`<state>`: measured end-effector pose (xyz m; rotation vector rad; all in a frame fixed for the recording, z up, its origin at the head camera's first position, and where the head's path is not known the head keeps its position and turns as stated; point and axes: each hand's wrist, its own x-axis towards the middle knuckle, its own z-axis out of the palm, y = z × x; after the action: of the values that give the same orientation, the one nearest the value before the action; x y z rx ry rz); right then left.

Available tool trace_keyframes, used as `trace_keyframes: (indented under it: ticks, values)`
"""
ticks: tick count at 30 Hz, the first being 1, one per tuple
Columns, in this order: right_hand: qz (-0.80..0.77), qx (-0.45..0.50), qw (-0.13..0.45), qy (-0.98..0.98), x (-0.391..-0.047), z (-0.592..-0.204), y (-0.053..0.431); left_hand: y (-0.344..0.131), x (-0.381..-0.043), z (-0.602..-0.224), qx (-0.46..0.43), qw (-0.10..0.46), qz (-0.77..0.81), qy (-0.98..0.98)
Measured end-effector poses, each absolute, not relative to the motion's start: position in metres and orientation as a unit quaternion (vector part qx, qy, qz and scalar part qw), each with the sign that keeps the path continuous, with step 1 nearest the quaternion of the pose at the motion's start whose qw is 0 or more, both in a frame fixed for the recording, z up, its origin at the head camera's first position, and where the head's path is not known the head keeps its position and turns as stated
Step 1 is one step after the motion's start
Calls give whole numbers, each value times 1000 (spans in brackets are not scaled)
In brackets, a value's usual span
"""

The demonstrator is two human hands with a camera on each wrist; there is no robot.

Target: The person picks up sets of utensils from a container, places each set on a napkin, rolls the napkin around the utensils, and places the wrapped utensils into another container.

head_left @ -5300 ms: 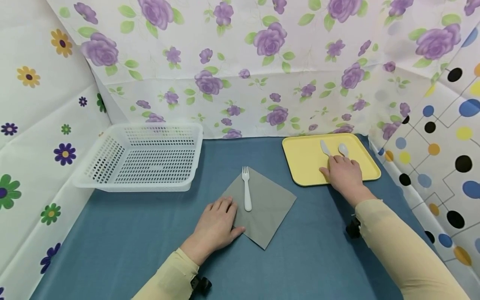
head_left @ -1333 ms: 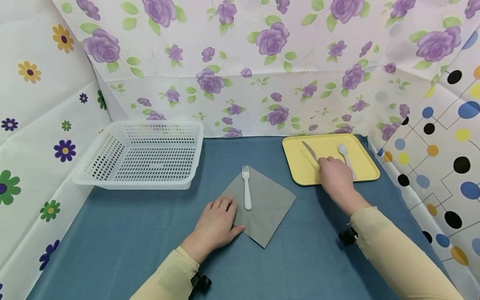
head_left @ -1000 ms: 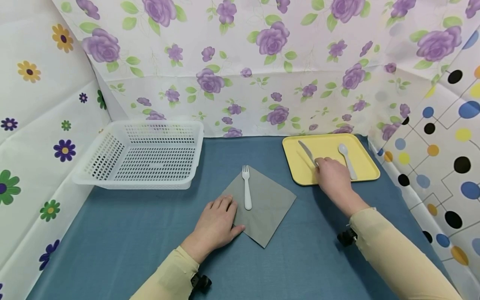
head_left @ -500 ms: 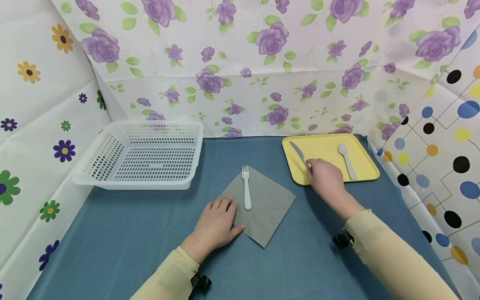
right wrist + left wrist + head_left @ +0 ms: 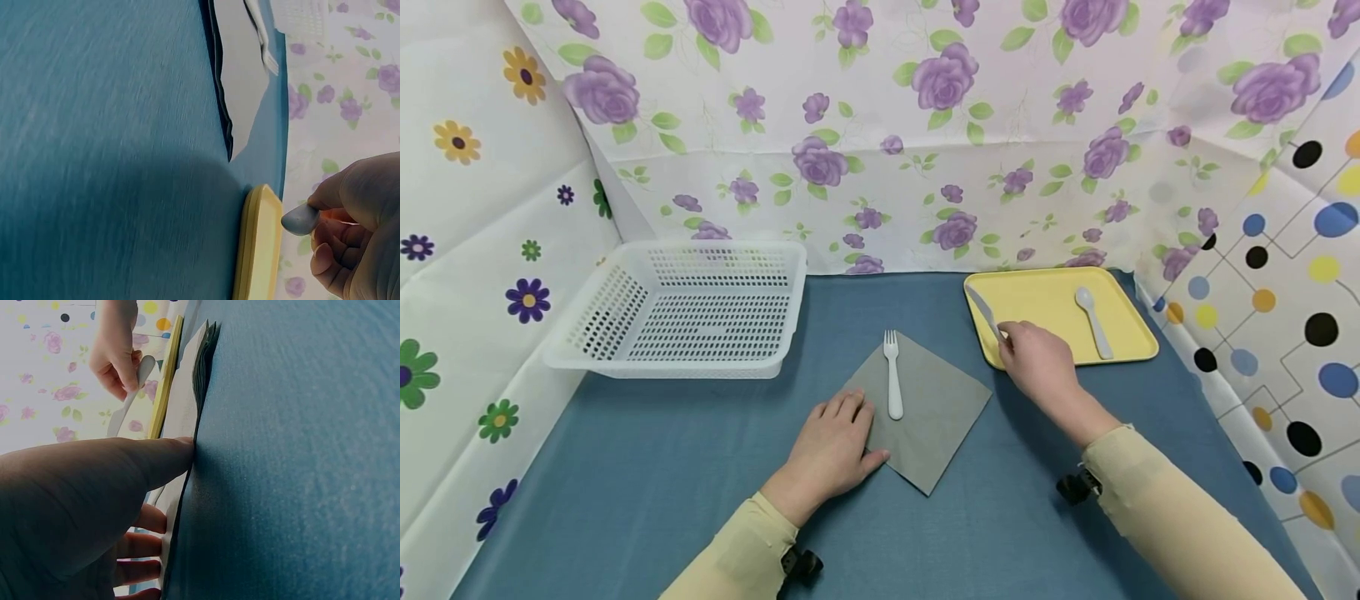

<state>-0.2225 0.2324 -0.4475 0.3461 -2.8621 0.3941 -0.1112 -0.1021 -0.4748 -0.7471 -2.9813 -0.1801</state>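
Knife (image 5: pixel 982 310), gripped by handle in right hand (image 5: pixel 1037 360), above left side of yellow tray (image 5: pixel 1037 298), apart from spoon (image 5: pixel 1094 325); with left hand (image 5: pixel 827 457) loosely extended, touching grey napkin (image 5: pixel 938 408) beside fork (image 5: pixel 892 379).

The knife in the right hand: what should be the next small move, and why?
Probably carry the knife leftward and lay it on the grey napkin beside the fork. The right hand holds it raised over the yellow tray, and the fork lies on the napkin with bare space beside it.
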Motion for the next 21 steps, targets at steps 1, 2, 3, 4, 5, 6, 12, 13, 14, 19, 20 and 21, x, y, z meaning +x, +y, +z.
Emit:
trace_keyframes:
  ticks: [1,2,3,4,5,6,12,13,14,19,20,21]
  values:
    - [136,118,115,-977,-222,-448,231,-102,-111,-475,-243,31,-58,-968]
    - [138,119,115,-976,-222,-448,230,-102,-111,-475,-243,31,-58,-968]
    - [139,119,115,-976,-221,-448,229,-102,-111,-475,-243,31,-59,-968]
    - [141,119,113,-976,-221,-448,228,-102,-111,-475,-243,31,-59,-968]
    - [143,118,111,-976,-220,-448,227,-102,-111,-475,-243,30,-59,-968]
    - [146,118,107,-976,-220,-448,226,-102,-112,-475,-243,29,-58,-968]
    - [167,120,90,-975,-216,-448,220,-102,-112,-476,-241,26,-60,-968]
    - [168,121,90,-974,-215,-449,219,-102,-112,-476,-241,26,-61,-968]
    - [168,122,91,-974,-215,-449,218,-102,-112,-476,-241,25,-61,-968]
    - [170,125,95,-973,-211,-453,213,-102,-112,-477,-241,24,-61,-968]
    - [171,127,96,-972,-210,-453,211,-102,-112,-477,-241,24,-61,-968]
    - [173,128,95,-972,-209,-454,210,-102,-112,-477,-240,24,-61,-968]
